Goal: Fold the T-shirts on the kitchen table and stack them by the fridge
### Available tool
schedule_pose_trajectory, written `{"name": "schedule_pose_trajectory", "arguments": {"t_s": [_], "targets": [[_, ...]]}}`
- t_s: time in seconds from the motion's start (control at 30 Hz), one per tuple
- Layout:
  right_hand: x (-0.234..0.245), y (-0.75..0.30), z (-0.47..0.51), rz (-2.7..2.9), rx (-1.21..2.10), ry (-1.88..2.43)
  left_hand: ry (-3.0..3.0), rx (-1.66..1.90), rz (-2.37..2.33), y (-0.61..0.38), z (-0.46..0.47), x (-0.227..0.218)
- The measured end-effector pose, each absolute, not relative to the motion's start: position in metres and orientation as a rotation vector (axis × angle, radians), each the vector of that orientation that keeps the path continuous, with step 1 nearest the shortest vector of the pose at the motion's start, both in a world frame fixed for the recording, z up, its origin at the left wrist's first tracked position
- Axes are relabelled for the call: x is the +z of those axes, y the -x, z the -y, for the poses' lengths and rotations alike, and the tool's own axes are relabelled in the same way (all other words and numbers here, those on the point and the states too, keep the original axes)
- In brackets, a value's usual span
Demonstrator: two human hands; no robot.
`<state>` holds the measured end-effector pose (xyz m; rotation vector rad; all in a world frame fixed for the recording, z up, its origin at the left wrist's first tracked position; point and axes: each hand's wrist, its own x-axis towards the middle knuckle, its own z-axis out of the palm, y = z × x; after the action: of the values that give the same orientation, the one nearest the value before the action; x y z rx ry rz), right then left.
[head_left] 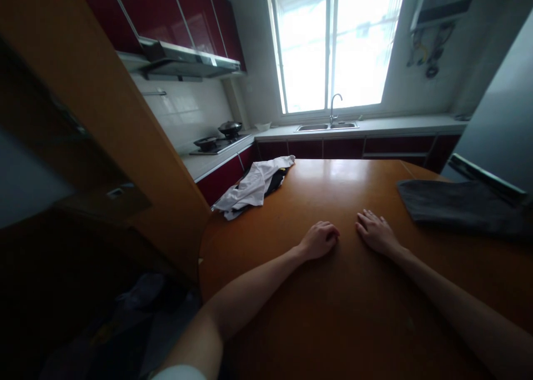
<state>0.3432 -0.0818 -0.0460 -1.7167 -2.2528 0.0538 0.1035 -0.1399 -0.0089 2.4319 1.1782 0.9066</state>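
Both my hands rest on a round wooden table (pixel 341 313). My left hand (pixel 320 239) lies knuckles up with its fingers curled under, and nothing shows in it. My right hand (pixel 376 231) lies flat beside it, fingers stretched out on the wood, holding nothing. A crumpled white garment over something dark (pixel 256 186) sits at the table's far left edge, well beyond my left hand. A folded dark grey cloth (pixel 458 205) lies at the table's right, an arm's reach from my right hand.
A wooden partition (pixel 104 108) stands close on the left. Behind the table run a counter with a gas hob and pans (pixel 220 138), a sink with tap (pixel 328 126) under a bright window, and dark red cabinets. A grey appliance (pixel 499 130) stands at right.
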Motion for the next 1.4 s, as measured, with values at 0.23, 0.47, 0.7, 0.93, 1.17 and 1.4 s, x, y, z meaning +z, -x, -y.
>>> {"name": "schedule_pose_trajectory", "arguments": {"t_s": [0.23,0.47,0.7,0.93,1.17,1.4], "targets": [[-0.044,-0.344,0.083,2.246,0.057,1.713,-2.43,0.899,-1.184,-0.103,0.143,-0.011],[-0.043,-0.346,0.082,2.263,0.05,1.709,-2.168,0.904,-1.428,-0.079,0.113,0.0],[-0.046,-0.347,0.08,2.266,0.039,1.697,-1.891,1.124,-2.164,0.046,0.08,0.021],[-0.044,-0.347,0.083,2.271,0.03,1.707,-1.726,0.917,-2.425,0.085,0.073,-0.009],[-0.04,-0.345,0.085,2.275,0.041,1.72,-1.756,0.92,-2.444,0.086,0.068,-0.01],[-0.041,-0.346,0.083,2.273,0.05,1.716,-1.916,1.379,-2.285,0.064,0.078,0.022]]}}
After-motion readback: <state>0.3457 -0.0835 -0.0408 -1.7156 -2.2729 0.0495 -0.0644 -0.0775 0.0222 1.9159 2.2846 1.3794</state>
